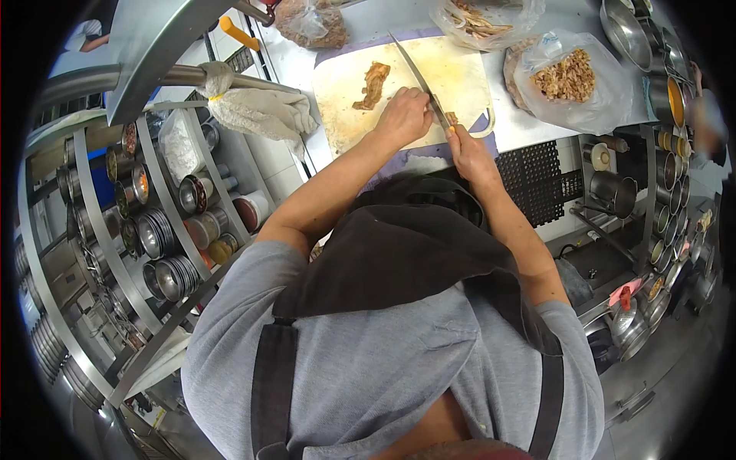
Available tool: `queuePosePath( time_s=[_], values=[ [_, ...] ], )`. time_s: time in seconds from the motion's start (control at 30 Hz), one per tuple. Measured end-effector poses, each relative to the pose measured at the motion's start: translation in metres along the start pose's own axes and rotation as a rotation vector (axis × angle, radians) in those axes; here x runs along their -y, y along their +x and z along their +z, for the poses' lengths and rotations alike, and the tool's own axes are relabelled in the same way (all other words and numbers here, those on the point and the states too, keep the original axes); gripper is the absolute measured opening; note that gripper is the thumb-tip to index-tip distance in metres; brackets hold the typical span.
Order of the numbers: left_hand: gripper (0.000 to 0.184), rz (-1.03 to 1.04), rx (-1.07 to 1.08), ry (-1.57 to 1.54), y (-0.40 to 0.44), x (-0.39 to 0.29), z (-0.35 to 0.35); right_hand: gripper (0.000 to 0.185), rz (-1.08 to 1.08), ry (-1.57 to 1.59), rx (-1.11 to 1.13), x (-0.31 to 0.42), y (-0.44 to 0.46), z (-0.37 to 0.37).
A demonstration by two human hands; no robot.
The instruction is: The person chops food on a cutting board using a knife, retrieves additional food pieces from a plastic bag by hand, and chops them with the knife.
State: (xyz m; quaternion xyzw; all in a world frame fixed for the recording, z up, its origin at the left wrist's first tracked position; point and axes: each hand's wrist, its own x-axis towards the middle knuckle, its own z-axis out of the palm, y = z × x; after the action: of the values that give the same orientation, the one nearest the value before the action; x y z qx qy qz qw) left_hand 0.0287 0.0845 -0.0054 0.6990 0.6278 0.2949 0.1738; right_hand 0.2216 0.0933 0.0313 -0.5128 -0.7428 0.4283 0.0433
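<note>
A long knife (416, 70) points away from me over a pale cutting board (337, 84). My right hand (472, 156) is closed round its yellow handle. Beside the blade, my left hand (404, 116) rests on the board with its fingers curled together; whatever they press on is hidden. A brown strip of food (373, 86) lies on the board, left of the knife. Small brown bits (452, 118) show just right of the blade, near the handle. Purple cloth (484, 143) sticks out from under the board.
Plastic bags hold chopped brown pieces (566, 78) at the right and strips (479, 23) at the back. Another bag (310, 23) sits at the back left. A towel (253, 107) hangs on the rail. Metal bowls (172, 277) fill the left shelves.
</note>
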Motion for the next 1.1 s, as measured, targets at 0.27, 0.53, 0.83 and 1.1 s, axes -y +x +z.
queuePosePath(
  time_s=[0.27, 0.53, 0.83, 1.1],
  values=[
    [0.024, -0.047, 0.004, 0.111, -0.005, -0.012, -0.002, 0.041, 0.031, 0.07, 0.017, 0.011, -0.01, -0.031],
    [0.015, -0.05, 0.039, 0.063, 0.019, -0.029, -0.05, 0.041, -0.222, -0.264, -0.144, -0.013, -0.019, -0.023],
    [0.017, 0.149, 0.662, 0.382, 0.073, -0.039, -0.028, 0.042, -0.293, -0.355, -0.107, -0.005, -0.028, -0.023],
    [0.019, 0.018, 0.515, 0.194, 0.092, -0.041, -0.054, 0.038, -0.298, -0.078, -0.221, -0.024, -0.051, -0.011]
  ],
)
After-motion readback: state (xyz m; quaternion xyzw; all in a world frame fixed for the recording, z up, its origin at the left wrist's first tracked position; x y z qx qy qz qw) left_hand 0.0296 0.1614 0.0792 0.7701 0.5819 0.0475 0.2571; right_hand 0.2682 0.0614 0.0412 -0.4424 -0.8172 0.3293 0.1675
